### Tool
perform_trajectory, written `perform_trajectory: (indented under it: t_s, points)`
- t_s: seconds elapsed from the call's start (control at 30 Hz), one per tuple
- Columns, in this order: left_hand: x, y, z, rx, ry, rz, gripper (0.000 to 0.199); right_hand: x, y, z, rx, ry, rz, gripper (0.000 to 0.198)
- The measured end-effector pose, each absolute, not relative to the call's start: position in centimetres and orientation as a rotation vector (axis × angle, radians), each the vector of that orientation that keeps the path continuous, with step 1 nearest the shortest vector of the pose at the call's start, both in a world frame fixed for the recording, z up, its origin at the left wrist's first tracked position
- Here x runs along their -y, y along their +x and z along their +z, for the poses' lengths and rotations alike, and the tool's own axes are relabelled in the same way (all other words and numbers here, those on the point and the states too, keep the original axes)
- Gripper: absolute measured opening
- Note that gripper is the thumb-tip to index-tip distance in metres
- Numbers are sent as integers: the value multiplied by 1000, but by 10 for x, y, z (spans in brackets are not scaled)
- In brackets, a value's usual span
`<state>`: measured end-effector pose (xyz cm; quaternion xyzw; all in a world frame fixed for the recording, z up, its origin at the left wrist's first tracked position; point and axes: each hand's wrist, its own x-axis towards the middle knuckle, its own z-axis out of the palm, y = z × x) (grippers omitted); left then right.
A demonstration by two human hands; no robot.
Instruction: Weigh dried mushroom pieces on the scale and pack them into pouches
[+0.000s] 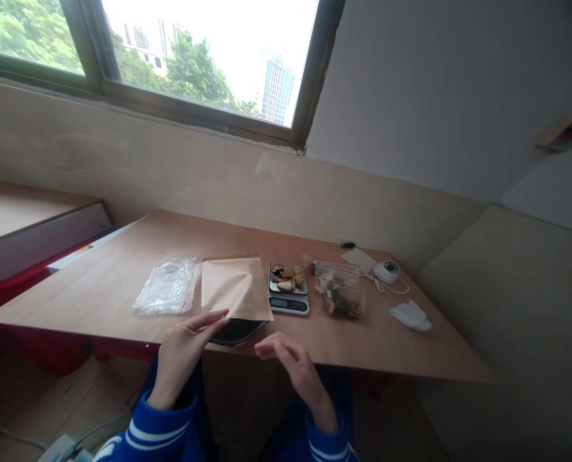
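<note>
My left hand (183, 351) pinches the near edge of a brown kraft paper sheet or envelope (232, 285) between thumb and fingers. Part of a black, flat object (235, 332) shows from under the paper at the table's front edge; the rest is hidden. To the right of the paper, my right hand (293, 366) hovers near the edge with loosely bent fingers and nothing visible in it. Just beyond it stands a digital kitchen scale (289, 304). Brown pieces like dried mushrooms (288, 277) lie on its plate.
Left of the paper lies a stack of clear plastic bags (167, 287). Zip bags with dark dried pieces (341, 298) rest right of the scale. Farther right are a white rounded device (386, 271) with a cord and a crumpled white tissue (411, 315). A window (208, 64) is above.
</note>
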<state>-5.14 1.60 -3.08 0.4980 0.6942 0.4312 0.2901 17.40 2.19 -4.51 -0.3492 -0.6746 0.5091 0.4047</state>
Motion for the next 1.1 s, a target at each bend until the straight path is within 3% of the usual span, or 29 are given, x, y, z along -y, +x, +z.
perform_trajectory:
  t_s: [0.07, 0.23, 0.53, 0.87, 1.1]
  points:
    - [-17, -46, -30, -1862, 1325, 1134, 38, -18, 159, -34, 1867, -767, 1334, 32]
    - [-16, -40, -29, -1907, 1338, 1104, 35, -25, 127, -37, 2122, -870, 1058, 35]
    - [-15, -46, -36, -1887, 1408, 1187, 34, -49, 84, -61, 2464, -1392, 492, 47]
    - [-16, -49, -40, -1850, 1357, 1192, 34, -53, 81, -67, 2477, -1458, 368, 43]
    - [-17, -51, -40, -1926, 1290, 1138, 33, -41, 88, -61, 2370, -1437, 378, 30]
